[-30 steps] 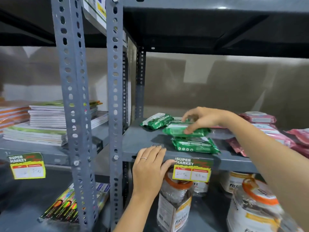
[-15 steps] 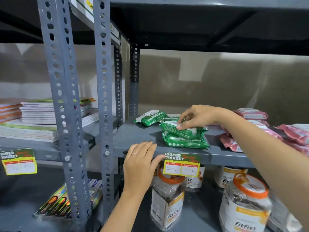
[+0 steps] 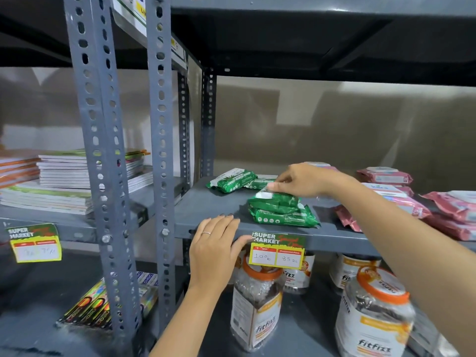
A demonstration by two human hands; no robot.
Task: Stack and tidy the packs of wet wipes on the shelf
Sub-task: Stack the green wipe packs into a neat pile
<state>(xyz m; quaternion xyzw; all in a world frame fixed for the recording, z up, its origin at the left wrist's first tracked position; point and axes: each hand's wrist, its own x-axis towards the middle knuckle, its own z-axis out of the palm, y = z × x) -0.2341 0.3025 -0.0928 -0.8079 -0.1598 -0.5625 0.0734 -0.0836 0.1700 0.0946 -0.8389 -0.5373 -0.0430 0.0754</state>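
Pinching the white-labelled end of a green plastic wet-wipe pack (image 3: pixel 277 200), your right hand (image 3: pixel 305 180) is closing thumb and fingertips on its back left corner. That pack is lying on top of a second green wet-wipe pack (image 3: pixel 284 217), the two forming a small stack near the front edge of the grey metal shelf (image 3: pixel 211 210). Two more green packs (image 3: pixel 233 180) are sitting further back to the left, one leaning on the other. Your left hand (image 3: pixel 215 251) is resting flat, fingers together, over the shelf's front lip, holding nothing, just beside the yellow price tag (image 3: pixel 278 251). Pink wet-wipe packs (image 3: pixel 386 176) are lying in loose piles to the right. Orange-lidded clear jars (image 3: pixel 373 313) are standing on the shelf below.
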